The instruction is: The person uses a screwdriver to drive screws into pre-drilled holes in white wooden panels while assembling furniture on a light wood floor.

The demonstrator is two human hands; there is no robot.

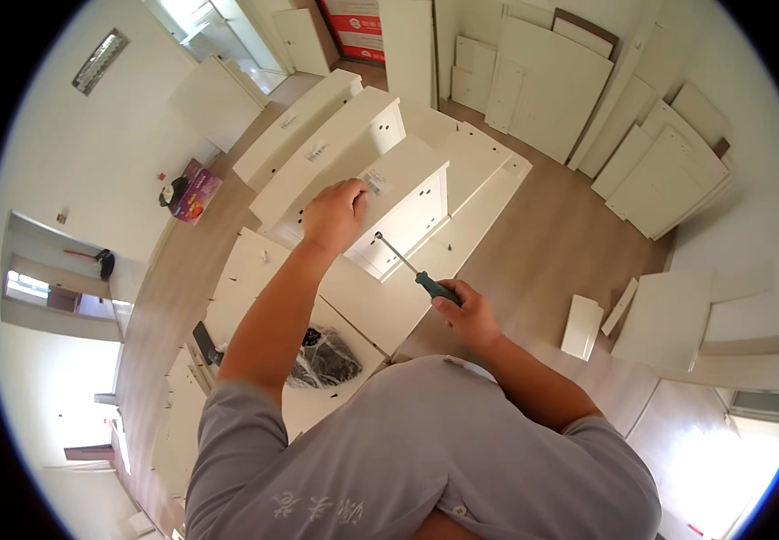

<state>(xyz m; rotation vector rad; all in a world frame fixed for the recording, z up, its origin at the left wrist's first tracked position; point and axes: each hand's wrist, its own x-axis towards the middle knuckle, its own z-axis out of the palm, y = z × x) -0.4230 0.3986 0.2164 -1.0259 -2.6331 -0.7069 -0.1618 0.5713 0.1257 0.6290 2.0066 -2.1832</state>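
- I've got the right hand [469, 315] just right of centre in the frame, its grip closed around the green-handled screwdriver [434, 286].
- The screwdriver slants up and left, and I see its tip at a dark hole in the side of the nearest white furniture piece [418, 219], mid-frame.
- Over to the left hand [335, 214]: it's on top of that same piece, fingers curled; I can't tell whether the grip is clamped or merely resting.
- Two more white pieces [317, 139] stand behind, toward the upper left.
- Below the left forearm, lower centre-left, I spot a clear plastic bag [325, 358] with dark contents, lying on a white board [313, 405].
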